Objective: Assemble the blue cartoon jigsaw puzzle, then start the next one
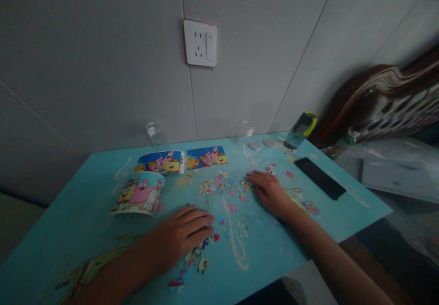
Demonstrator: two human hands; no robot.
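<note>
The table (85, 213) is showing a matt, scuffed turquoise top; at two o'clock the black phone (320, 178) is looking glossy, the printed paper cup (139, 193) at ten o'clock smooth.

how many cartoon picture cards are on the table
2: one picture card behind the cartoon cup, the other just right of it, both near the wall. Puzzle pieces lie before them.

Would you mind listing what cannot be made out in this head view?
- Puzzle pieces under the left hand: hidden by the palm.
- Right hand fingertips: any grip on a piece is too small to tell.
- Pieces' prints: dim, too small.
- Bottle: blurred.
</note>
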